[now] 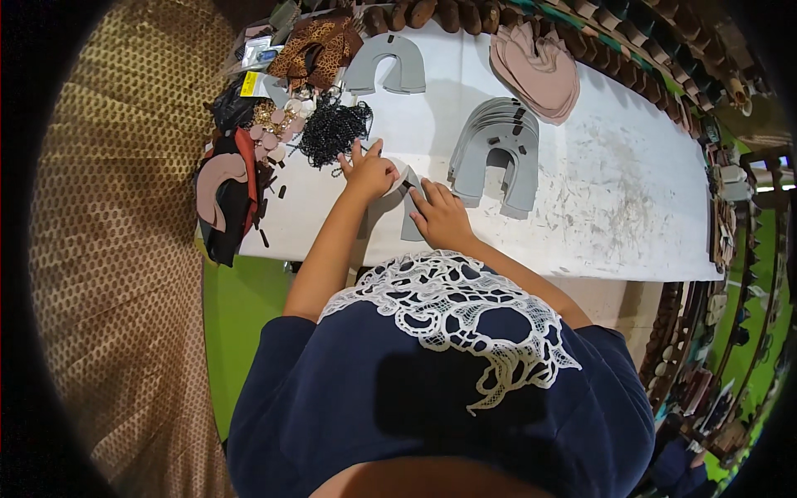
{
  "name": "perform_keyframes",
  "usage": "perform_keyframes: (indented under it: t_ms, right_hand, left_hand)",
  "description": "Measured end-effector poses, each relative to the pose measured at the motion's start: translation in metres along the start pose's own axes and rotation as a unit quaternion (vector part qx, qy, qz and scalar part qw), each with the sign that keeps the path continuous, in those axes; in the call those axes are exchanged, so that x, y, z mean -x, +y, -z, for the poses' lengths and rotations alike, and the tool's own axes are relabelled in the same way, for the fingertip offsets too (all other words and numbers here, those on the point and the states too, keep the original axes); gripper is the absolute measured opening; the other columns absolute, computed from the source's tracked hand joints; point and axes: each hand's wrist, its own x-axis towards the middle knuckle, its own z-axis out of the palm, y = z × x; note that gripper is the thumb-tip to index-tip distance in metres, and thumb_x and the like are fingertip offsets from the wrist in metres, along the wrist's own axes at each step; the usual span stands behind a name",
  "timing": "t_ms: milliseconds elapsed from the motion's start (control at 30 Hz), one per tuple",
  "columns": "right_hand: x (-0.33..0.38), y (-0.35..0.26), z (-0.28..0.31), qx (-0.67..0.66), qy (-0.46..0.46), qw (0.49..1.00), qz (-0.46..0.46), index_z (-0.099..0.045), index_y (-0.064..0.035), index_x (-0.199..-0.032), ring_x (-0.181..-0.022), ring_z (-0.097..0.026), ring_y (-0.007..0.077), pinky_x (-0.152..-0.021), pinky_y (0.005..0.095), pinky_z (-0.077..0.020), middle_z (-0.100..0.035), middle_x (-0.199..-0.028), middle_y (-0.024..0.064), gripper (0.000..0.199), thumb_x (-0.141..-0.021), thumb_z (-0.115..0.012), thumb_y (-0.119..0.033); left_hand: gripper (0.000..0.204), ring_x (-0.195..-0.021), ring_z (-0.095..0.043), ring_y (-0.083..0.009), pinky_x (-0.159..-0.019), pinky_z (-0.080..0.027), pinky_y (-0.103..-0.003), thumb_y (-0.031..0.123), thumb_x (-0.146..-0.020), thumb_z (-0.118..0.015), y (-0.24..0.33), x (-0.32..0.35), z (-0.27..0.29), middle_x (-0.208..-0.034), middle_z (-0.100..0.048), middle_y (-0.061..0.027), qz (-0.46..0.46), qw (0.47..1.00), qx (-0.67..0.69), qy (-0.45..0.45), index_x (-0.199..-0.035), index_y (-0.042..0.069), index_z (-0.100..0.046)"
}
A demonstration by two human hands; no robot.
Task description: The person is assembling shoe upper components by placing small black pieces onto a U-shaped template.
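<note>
A grey U-shaped piece [411,229], looking like a cut shoe part, lies near the table's front edge, largely covered by my hands. My left hand [369,174] is closed in a pinch at its raised left side, where a pale underside shows; the other fingers stick up. Flat across the right side of the piece rests my right hand [444,216], fingers stretched out. To the right sits a stack of similar grey U-shaped pieces [521,184], some with small dark tabs. Another grey U-shaped stack [408,70] is farther back. Just beyond my left hand is a heap of black beaded strands [328,133].
Pink cut pieces [540,79] are piled at the back of the white table [614,158]. Leopard-print material [315,54], pink discs [270,137] and a pink curved piece [212,191] crowd the left end. Brown shoe forms [423,12] line the far edge.
</note>
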Motion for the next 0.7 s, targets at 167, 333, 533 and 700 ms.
perform_keyframes:
  t_ms: [167,333,533,700]
  right_hand:
    - [0.000,0.001,-0.001,0.004,-0.003,1.000,-0.006,-0.050,-0.0118,-0.126,-0.117,-0.043,0.0300,-0.089,0.0411,-0.0404,-0.045,-0.128,0.0143,0.046,-0.085,-0.054,-0.032]
    - [0.000,0.001,-0.001,0.006,-0.004,1.000,-0.006,-0.049,-0.0136,-0.127,-0.117,-0.043,0.0298,-0.087,0.0414,-0.0414,-0.045,-0.129,0.0142,0.046,-0.085,-0.053,-0.032]
    - [-0.001,0.002,-0.001,0.007,-0.004,1.000,-0.001,-0.049,-0.0150,-0.127,-0.114,-0.043,0.0300,-0.084,0.0418,-0.0422,-0.045,-0.127,0.0140,0.045,-0.085,-0.051,-0.032]
    - [-0.007,-0.001,0.005,0.009,-0.017,1.000,0.004,-0.050,-0.0150,-0.126,-0.110,-0.044,0.0288,-0.080,0.0406,-0.0449,-0.045,-0.122,0.0133,0.047,-0.082,-0.053,-0.029]
  left_hand:
    - [0.013,-0.135,-0.011,-0.0432,-0.099,-0.005,-0.071,0.030,-0.075,-0.062,-0.004,-0.007,-0.003,-0.145,-0.031,-0.0071,-0.029,0.999,-0.031,-0.019,-0.080,0.022,-0.070]
    - [0.015,-0.135,-0.011,-0.0433,-0.099,-0.004,-0.071,0.033,-0.076,-0.062,-0.007,-0.008,0.006,-0.146,-0.029,-0.0059,-0.016,0.998,-0.006,-0.061,-0.083,0.021,-0.069]
    - [0.017,-0.134,-0.013,-0.0425,-0.098,-0.005,-0.071,0.033,-0.080,-0.060,-0.007,-0.010,0.014,-0.145,-0.029,-0.0038,-0.007,0.997,0.006,-0.080,-0.086,0.021,-0.069]
    - [0.010,-0.134,-0.014,-0.0414,-0.097,-0.003,-0.072,0.025,-0.079,-0.063,-0.009,-0.010,0.011,-0.145,-0.030,-0.0008,-0.008,0.998,-0.007,-0.065,-0.086,0.019,-0.067]
